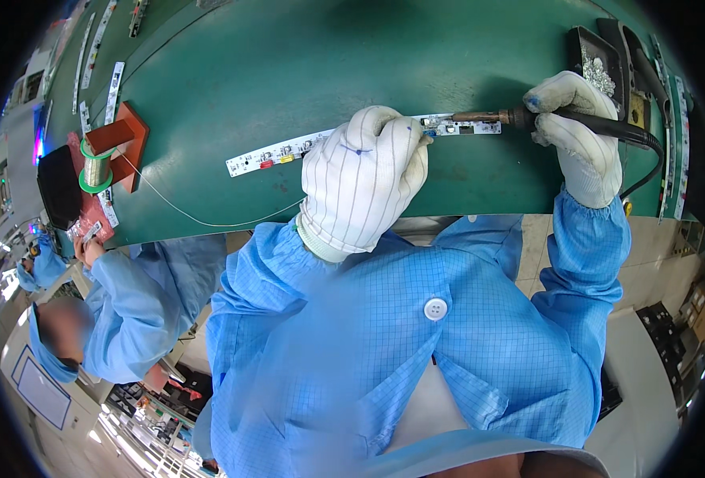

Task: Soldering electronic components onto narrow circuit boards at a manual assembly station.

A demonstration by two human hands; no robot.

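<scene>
A narrow white circuit board strip [265,156] with small red and yellow parts lies slantwise on the green table. My left hand [364,171], in a striped white glove, is closed over the board's middle, its fingertips near the parts and hiding a stretch of it. Thin solder wire [209,224] runs from a spool [96,170] into that hand; the grip itself is hidden. My right hand [579,131], also gloved, grips a soldering iron [518,119] by its dark handle. The iron's tip points left and meets the parts near my left fingertips.
The spool sits at a reddish-brown stand [137,143] on the left. A dark tray of silvery solder scraps [577,49] is at the back right beside a black holder [639,60]. More board strips [681,151] line both sides. A co-worker [141,311] sits at far left.
</scene>
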